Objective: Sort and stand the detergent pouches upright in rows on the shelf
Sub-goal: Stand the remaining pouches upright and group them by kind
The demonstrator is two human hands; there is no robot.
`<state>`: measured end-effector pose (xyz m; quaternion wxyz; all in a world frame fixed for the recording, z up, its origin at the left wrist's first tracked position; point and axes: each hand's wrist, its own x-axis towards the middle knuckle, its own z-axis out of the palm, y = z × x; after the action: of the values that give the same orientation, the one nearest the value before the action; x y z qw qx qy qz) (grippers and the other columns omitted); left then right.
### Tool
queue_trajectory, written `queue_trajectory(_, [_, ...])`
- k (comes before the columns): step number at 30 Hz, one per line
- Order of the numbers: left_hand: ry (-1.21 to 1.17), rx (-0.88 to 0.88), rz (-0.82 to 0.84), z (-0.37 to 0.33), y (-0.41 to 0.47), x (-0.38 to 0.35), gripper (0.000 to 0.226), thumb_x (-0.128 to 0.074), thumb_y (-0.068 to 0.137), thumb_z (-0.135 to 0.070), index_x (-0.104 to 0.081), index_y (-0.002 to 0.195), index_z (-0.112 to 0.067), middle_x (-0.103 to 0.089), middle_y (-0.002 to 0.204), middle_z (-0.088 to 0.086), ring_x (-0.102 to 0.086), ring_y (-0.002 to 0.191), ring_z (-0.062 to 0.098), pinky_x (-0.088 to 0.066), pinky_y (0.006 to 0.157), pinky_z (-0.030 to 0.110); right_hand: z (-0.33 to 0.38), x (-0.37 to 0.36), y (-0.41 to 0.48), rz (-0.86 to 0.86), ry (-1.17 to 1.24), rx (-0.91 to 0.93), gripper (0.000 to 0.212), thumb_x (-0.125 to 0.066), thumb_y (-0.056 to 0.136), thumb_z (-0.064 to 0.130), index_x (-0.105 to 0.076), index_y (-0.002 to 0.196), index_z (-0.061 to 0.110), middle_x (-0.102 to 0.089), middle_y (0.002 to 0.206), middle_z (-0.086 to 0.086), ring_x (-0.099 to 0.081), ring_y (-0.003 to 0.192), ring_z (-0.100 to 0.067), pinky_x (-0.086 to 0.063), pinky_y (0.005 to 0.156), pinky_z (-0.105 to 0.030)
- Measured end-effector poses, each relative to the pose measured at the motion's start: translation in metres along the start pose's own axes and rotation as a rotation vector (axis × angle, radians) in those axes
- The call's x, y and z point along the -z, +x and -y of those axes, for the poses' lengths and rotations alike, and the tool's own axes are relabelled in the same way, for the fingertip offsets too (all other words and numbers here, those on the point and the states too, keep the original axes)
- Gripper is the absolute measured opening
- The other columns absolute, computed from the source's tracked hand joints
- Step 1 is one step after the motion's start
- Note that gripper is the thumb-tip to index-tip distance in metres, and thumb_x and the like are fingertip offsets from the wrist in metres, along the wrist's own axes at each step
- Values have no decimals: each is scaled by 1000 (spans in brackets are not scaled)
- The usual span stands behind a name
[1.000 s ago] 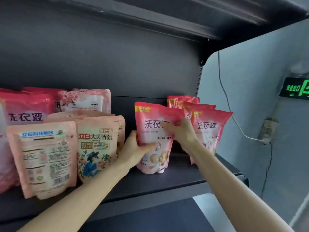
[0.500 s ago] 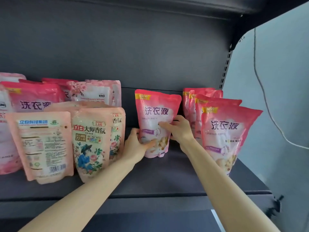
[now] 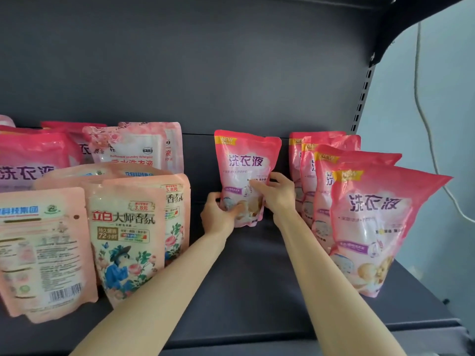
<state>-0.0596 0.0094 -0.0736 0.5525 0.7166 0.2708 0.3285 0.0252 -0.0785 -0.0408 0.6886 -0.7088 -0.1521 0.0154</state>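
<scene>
A pink detergent pouch stands upright far back on the dark shelf, in the gap between two groups. My left hand grips its lower left corner, thumb on the front. My right hand holds its right side, fingers across the front. To the right, a row of several matching pink pouches stands upright, running front to back. On the left stand peach floral pouches, one turned back side out, with more pink pouches behind.
The shelf's back panel rises close behind the held pouch. A slotted upright marks the shelf's right end, with a pale wall and a hanging cable beyond. Bare shelf lies under my forearms.
The held pouch has gone deeper toward the back panel, both hands with it. The camera has come closer and turned left, so the right row looks larger.
</scene>
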Motion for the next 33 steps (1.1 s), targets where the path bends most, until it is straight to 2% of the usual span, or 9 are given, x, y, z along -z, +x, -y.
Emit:
queue_trajectory(3, [-12,24,-3,0,10,-6,52,-78,75,-25,-54,118,-10,-64,113,8,-58,91,18,-47,76,26,-3,-4,12,-42,-10,-16,44,-80,73,20,-64,113,12,-70,99,-4,-69,88,-19,-59,80,-38])
queue_trajectory(8, [-31,41,27,-2,24,-16,55,-78,75,-24,-54,123,-11,-63,118,9,-60,106,24,-49,84,32,-4,-6,28,-111,-63,-15,50,-80,74,23,-63,119,12,-68,106,-5,-66,95,-20,-56,87,-37])
queue_trajectory(14, [-27,37,42,3,32,-19,59,-80,73,-26,-55,125,-13,-64,113,9,-57,92,17,-47,82,29,-6,-7,38,-129,-40,-12,53,-79,76,21,-60,123,9,-67,111,-7,-64,100,-21,-56,86,-37])
queue_trajectory(17, [-35,42,35,5,33,-21,55,-78,75,-22,-56,123,-12,-65,113,10,-60,97,21,-46,82,28,-7,-8,42,-124,-61,-8,53,-77,77,21,-58,125,9,-66,113,-7,-64,101,-21,-55,88,-38])
queue_trajectory(20, [-28,41,32,5,35,-23,51,-78,76,-18,-56,121,-11,-65,112,11,-58,92,18,-45,78,26,-10,-9,45,-107,-64,-3,52,-77,77,20,-58,124,9,-67,113,-8,-64,103,-23,-55,89,-40])
queue_trajectory(24, [-21,69,24,4,35,-24,51,-76,77,-16,-55,124,-12,-63,115,11,-60,105,24,-46,84,29,-10,-9,47,-95,-71,5,49,-76,78,19,-59,124,10,-67,112,-7,-64,102,-22,-55,89,-41])
queue_trajectory(29, [-4,60,35,4,35,-23,51,-76,78,-18,-54,123,-12,-64,113,11,-60,103,23,-44,78,25,-9,-8,44,-83,-98,23,47,-75,79,20,-59,123,11,-67,112,-7,-64,102,-22,-55,88,-38])
queue_trajectory(33, [55,53,54,3,34,-22,50,-74,80,-18,-54,125,-12,-63,117,10,-60,107,24,-47,83,28,-4,-6,41,-65,-177,45,47,-73,82,20,-57,125,10,-66,115,-8,-63,105,-23,-55,87,-35])
